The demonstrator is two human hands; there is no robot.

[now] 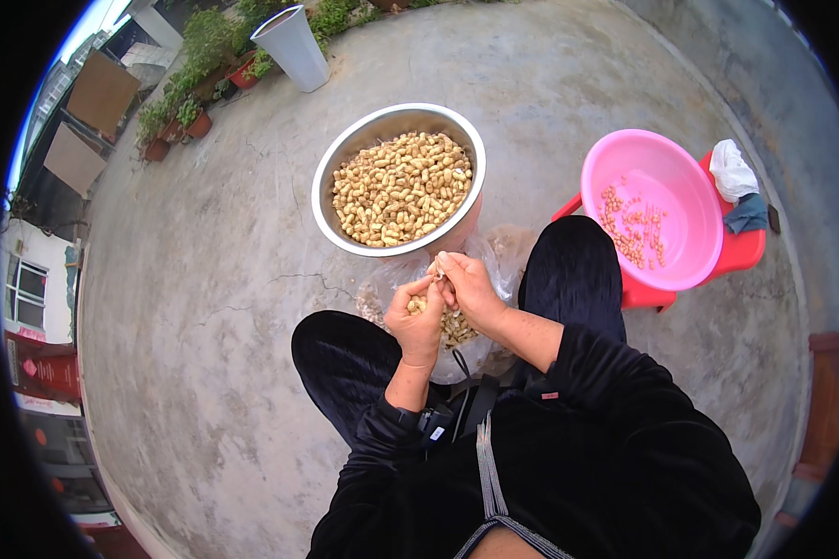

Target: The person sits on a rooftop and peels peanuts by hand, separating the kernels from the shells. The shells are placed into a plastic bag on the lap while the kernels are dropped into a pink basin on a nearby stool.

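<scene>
My left hand (417, 323) curls around a few unshelled peanuts (415, 305), which show between its fingers and palm. Its fingertips meet those of my right hand (470, 288) at a small peanut shell (438, 275), pinched between them and partly hidden. Below both hands, between my knees, lies a clear plastic bag (505, 255) with peanut shells (456, 330) in it. Just beyond the hands stands a steel basin (321, 199), holding a heap of unshelled peanuts (405, 185). To the right, reddish peanut kernels (626, 234) lie scattered in a pink plastic basin (678, 189).
A red plastic stool (744, 257) supports the pink basin, with a white plastic bag (733, 171) and a blue cloth (747, 214) at its edge. Farther off on the concrete floor (203, 279) are a tall white planter (295, 52) and potted plants (199, 124). A wall runs along the right.
</scene>
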